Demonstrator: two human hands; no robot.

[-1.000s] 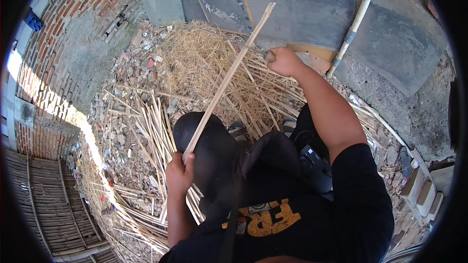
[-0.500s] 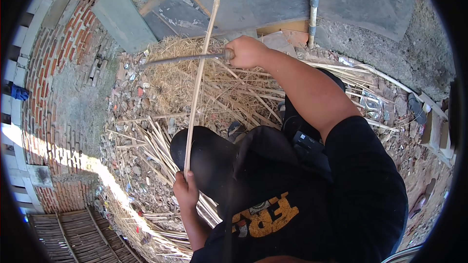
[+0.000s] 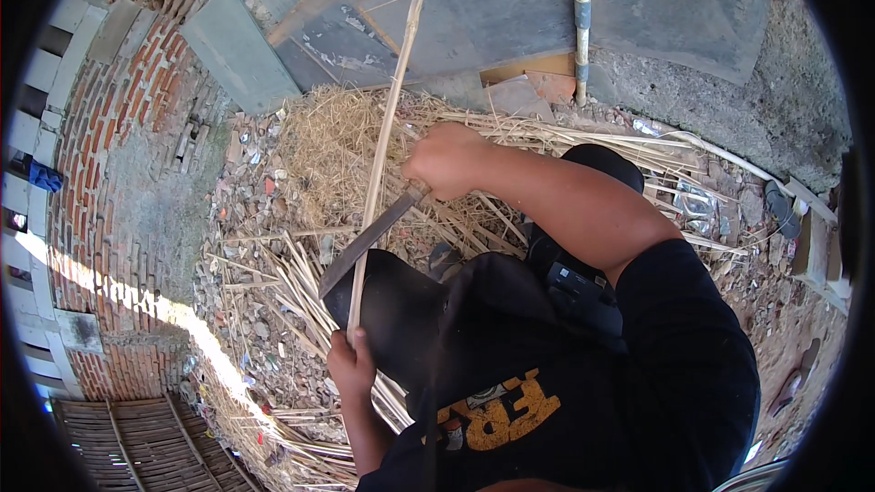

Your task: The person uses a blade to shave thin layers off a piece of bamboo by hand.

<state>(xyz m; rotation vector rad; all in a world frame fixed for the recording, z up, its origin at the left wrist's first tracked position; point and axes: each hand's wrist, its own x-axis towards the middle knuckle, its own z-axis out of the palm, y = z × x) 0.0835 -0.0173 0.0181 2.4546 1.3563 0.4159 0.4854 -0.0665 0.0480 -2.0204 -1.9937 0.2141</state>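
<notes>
The left hand (image 3: 351,366) grips the lower end of a long pale bamboo stick (image 3: 383,150), upright over straw litter (image 3: 337,141). The right hand (image 3: 447,159), closed on a dark flat blade (image 3: 365,244), presses its edge to the stick; shaving cleanly likely needs a shallow angle, away from the fingers.

Outdoor yard in strong sunlight. Red brick wall (image 3: 137,128) along the left side, partly rendered in grey, with a bright sun strip crossing its lower part. Ground (image 3: 255,191) strewn with rubble and broken brick chips. Grey slabs (image 3: 510,9) lean or lie at the far edge. A pale pipe (image 3: 581,18) stands against them. Bottom left, a slatted structure (image 3: 128,442), possibly bamboo; distortion prevents certainty.
</notes>
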